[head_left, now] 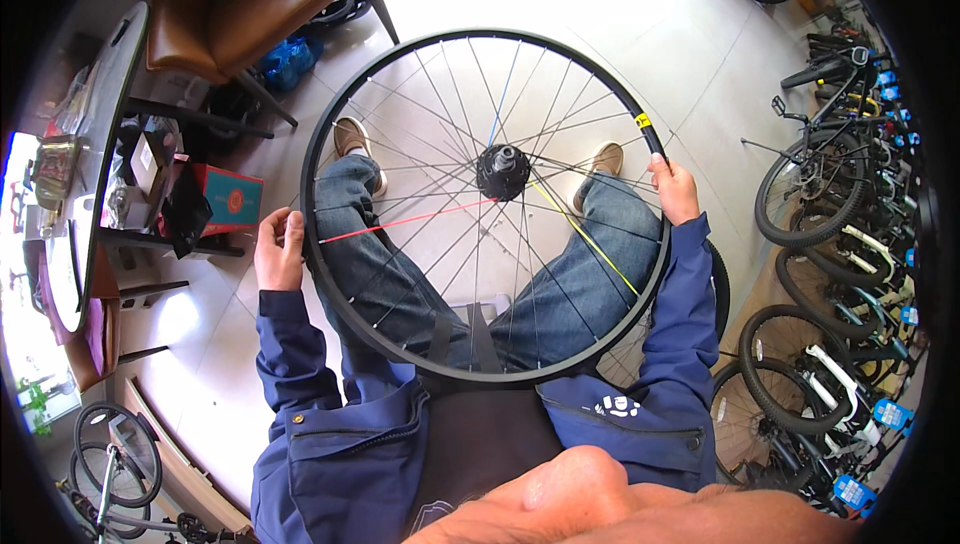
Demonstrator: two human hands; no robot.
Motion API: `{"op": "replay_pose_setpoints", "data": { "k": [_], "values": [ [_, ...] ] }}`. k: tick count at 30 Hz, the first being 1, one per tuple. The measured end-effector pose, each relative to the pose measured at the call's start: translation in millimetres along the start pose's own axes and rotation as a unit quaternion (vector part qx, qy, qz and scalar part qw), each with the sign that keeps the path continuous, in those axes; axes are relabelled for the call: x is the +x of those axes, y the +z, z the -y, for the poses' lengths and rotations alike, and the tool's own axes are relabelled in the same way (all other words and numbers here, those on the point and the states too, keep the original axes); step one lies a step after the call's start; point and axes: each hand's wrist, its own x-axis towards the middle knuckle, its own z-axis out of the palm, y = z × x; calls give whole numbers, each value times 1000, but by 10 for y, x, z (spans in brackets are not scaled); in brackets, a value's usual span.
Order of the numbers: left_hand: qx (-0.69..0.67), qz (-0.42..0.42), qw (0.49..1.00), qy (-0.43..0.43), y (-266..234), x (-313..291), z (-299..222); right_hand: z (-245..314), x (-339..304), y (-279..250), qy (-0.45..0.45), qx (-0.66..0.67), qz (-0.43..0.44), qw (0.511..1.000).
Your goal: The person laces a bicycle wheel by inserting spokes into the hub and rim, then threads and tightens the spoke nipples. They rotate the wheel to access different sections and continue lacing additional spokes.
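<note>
A bare bicycle wheel (462,378) without a tyre lies across my lap, its black rim facing up. Dark spokes run to a black hub (503,172) in the middle. Among them are a red spoke (405,219), a yellow spoke (585,236) and a blue spoke (503,94). My right hand (676,191) grips the rim at the right, just below a yellow sticker (642,121). Just outside the rim at the left, by the red spoke's outer end, is my left hand (280,252). Its fingers are curled in a pinch; whatever they hold is hidden.
Several bicycles (810,189) stand packed along the right side. At the left are a table (105,134), a brown leather chair (255,4) and a red box (230,196). A small bicycle (115,454) stands at the lower left. Pale floor tiles (570,19) lie beyond the wheel.
</note>
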Motion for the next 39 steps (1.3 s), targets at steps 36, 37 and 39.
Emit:
{"op": "replay_pose_setpoints", "data": {
  "k": [36, 37, 39],
  "values": [
    [106, 310, 773, 543, 1952, -989, -1635, -2584, -376, 2726, -75, -175, 132, 973],
    [106, 319, 774, 537, 1958, -979, -1654, -2515, -350, 2774, -82, -187, 133, 970],
    [110, 323, 775, 532, 1972, -966, -1683, -2430, -316, 2857, -67, -213, 123, 967]
  ]
}}
